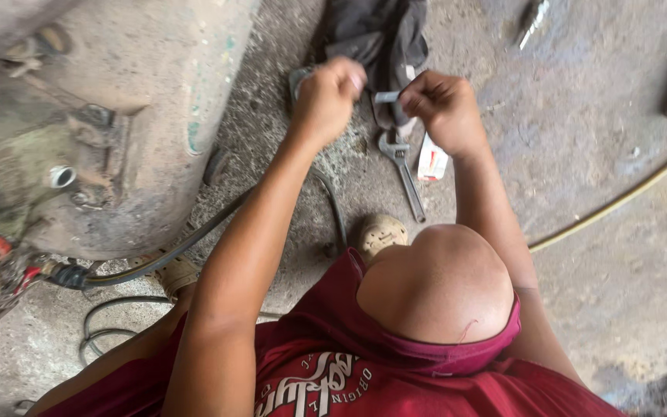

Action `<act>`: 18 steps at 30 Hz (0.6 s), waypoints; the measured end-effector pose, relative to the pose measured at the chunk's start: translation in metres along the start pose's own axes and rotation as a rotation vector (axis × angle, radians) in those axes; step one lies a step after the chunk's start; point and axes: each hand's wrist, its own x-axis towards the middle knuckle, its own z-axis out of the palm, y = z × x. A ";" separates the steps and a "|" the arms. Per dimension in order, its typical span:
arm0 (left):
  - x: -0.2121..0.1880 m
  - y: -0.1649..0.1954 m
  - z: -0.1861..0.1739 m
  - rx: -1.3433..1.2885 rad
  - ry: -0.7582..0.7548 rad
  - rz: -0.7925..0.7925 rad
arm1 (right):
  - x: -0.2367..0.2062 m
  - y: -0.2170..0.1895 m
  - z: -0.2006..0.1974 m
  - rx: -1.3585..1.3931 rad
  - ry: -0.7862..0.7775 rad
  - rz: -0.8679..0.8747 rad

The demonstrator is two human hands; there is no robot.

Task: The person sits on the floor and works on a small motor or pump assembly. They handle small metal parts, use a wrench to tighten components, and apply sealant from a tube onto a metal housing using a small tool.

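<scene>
My left hand [327,99] is closed around a dark object that its fingers mostly hide. My right hand [445,108] pinches a small grey metal piece [386,97] held between the two hands. Both hands are raised over the concrete floor. Below them on the floor lies an adjustable wrench [403,170], and a small red and white packet [431,160] sits next to it. My knee [441,282] and red shorts fill the lower middle of the view.
A large worn grey tank [117,116] with fittings stands at the left. Black hoses [194,243] run from it across the floor. A dark cloth [384,35] lies beyond the hands. A yellow hose [619,201] crosses at the right. A sandal [380,232] shows near my knee.
</scene>
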 end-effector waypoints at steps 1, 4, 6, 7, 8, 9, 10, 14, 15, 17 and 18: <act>0.007 0.003 0.005 -0.011 0.122 0.073 | -0.004 0.006 -0.006 0.105 0.054 0.048; 0.033 0.016 0.024 0.173 0.271 0.378 | -0.014 0.022 -0.014 0.271 0.269 0.170; 0.048 0.024 0.034 0.350 0.189 0.365 | -0.019 0.030 -0.018 0.303 0.351 0.144; 0.051 0.027 0.037 0.428 0.091 0.240 | -0.020 0.033 -0.019 0.322 0.394 0.133; 0.053 0.029 0.040 0.504 -0.013 0.111 | -0.020 0.034 -0.020 0.300 0.432 0.122; 0.052 0.028 0.042 0.380 0.024 0.197 | -0.018 0.036 -0.019 0.280 0.467 0.115; 0.050 0.025 0.044 0.262 0.064 0.280 | -0.014 0.036 -0.017 0.266 0.501 0.103; 0.032 0.019 0.040 -0.211 -0.068 0.388 | 0.003 0.031 0.003 0.216 0.436 0.039; 0.028 0.019 0.038 -0.210 -0.068 0.347 | 0.006 0.030 0.009 0.238 0.382 0.019; 0.024 0.018 0.036 -0.217 -0.065 0.264 | 0.007 0.028 0.016 0.190 0.290 -0.009; 0.024 0.019 0.035 -0.194 -0.078 0.251 | 0.008 0.028 0.016 0.122 0.264 -0.023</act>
